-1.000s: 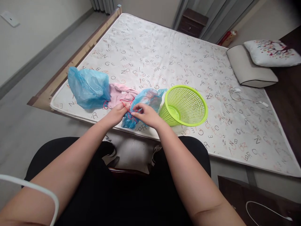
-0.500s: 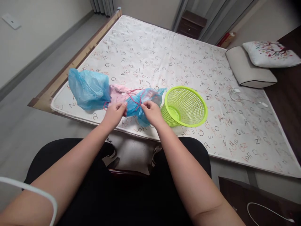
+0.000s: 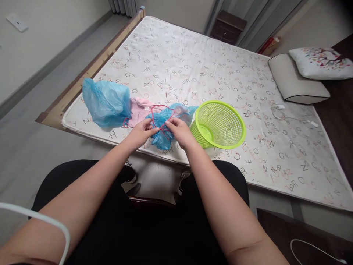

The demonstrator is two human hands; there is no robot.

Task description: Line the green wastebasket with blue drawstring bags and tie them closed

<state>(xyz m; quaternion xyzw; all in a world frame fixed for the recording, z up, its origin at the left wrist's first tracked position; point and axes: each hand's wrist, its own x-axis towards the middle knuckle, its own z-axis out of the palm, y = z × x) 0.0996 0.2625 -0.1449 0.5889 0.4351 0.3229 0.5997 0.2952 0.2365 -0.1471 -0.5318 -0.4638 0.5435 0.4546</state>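
Note:
A crumpled blue plastic bag [image 3: 161, 141] with a red drawstring [image 3: 162, 127] lies at the mattress's near edge. My left hand [image 3: 142, 133] pinches the drawstring on the bag's left side, thumb against fingers. Close by on the right, my right hand [image 3: 178, 130] is also closed on the red string. Pink fluffy cloth [image 3: 138, 110] lies just beyond my left hand. Farther left, a puffed-up blue bag [image 3: 107, 103] sits beside the cloth, with a red loop at its lower right. Right of my right hand, a lime-green mesh basket [image 3: 217, 125] leans with its opening toward me.
The letter-printed mattress [image 3: 176, 55] rests in a wooden bed frame [image 3: 93, 66]. At the far right lie a beige pillow [image 3: 298, 81] and a tree-patterned cushion [image 3: 325, 62]. A white cable [image 3: 278, 112] lies near them. A dark nightstand [image 3: 228, 27] stands behind the bed.
My left hand has moved right and slightly down to the string, close to my right hand. The bag's mouth is more bunched together. The view has shifted slightly.

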